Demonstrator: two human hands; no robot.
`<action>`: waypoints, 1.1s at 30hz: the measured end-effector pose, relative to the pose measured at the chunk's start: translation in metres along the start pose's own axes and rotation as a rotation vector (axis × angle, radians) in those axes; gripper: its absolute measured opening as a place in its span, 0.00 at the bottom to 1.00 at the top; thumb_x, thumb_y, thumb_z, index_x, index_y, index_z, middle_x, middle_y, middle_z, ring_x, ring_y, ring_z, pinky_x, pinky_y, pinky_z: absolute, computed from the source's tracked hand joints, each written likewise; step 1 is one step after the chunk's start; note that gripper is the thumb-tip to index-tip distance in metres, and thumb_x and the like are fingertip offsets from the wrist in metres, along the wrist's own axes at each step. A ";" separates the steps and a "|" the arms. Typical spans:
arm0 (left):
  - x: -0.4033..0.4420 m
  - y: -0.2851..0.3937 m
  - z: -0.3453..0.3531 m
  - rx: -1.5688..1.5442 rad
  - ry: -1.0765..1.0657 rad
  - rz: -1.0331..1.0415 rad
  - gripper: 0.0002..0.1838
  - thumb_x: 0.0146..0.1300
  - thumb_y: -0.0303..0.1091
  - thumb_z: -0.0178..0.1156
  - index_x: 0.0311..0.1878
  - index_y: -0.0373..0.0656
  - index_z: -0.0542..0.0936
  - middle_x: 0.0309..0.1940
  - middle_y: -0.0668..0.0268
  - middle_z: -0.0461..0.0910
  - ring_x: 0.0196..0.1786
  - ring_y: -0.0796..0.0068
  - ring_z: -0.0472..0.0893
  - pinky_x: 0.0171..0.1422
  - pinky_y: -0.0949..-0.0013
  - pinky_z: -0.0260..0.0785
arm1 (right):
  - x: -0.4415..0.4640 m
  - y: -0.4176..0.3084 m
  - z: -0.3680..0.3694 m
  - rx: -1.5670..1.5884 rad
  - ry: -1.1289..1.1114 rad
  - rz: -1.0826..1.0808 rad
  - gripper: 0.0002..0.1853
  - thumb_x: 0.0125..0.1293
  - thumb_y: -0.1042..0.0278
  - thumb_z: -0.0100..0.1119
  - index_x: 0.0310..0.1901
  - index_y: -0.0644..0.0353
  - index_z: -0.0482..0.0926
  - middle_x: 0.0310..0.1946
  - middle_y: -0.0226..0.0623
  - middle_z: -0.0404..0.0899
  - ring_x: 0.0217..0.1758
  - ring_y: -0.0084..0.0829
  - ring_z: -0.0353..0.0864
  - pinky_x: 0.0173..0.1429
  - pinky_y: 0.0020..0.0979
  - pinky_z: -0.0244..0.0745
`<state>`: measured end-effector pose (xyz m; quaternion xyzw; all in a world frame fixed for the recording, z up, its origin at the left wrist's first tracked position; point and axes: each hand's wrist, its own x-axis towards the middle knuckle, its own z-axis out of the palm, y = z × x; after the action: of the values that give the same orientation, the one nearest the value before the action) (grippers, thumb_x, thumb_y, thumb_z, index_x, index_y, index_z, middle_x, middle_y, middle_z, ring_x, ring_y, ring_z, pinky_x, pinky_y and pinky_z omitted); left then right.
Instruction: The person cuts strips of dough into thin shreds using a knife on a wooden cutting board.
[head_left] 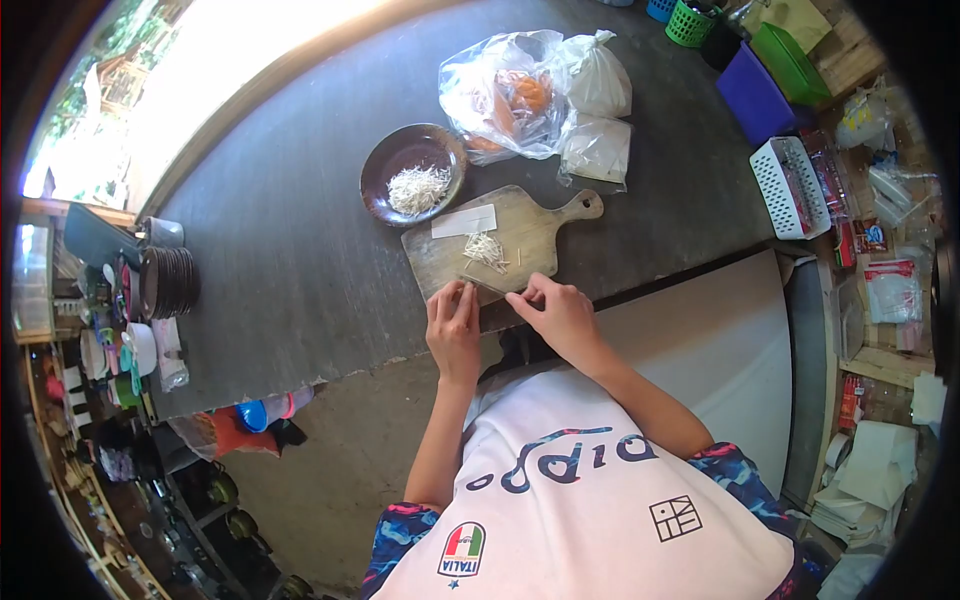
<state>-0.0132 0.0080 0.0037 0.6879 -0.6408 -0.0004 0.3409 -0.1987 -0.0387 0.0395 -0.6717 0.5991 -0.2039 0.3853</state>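
A wooden cutting board (540, 235) with a handle lies near the table's front edge. On it are a small pile of thin pale strips (486, 252) and a white rectangular piece (464, 221). My left hand (455, 325) is at the board's near edge, its fingers pinched together. To its right, my right hand (555, 315) has thumb and fingertips closed at the same edge. A thin dark item spans between the fingertips, too small to identify. Behind the board, a brown bowl (378, 172) holds shredded pale strips (419, 189).
Plastic bags (597, 80) stand behind the board. A white basket (790, 188) and a purple bin (752, 92) line the right side. Stacked dark plates (168, 283) sit at the left. The table's front edge (380, 368) runs close to my body.
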 end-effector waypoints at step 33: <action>0.001 0.002 -0.004 -0.008 -0.024 -0.010 0.11 0.70 0.25 0.72 0.54 0.39 0.92 0.54 0.64 0.88 0.58 0.58 0.87 0.59 0.56 0.83 | -0.011 0.002 -0.009 -0.008 0.001 -0.011 0.19 0.75 0.44 0.71 0.41 0.54 0.85 0.34 0.42 0.93 0.40 0.53 0.94 0.44 0.52 0.87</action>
<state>-0.0134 0.0091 0.0080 0.6896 -0.6415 -0.0130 0.3358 -0.2087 -0.0302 0.0460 -0.6764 0.5966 -0.2039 0.3809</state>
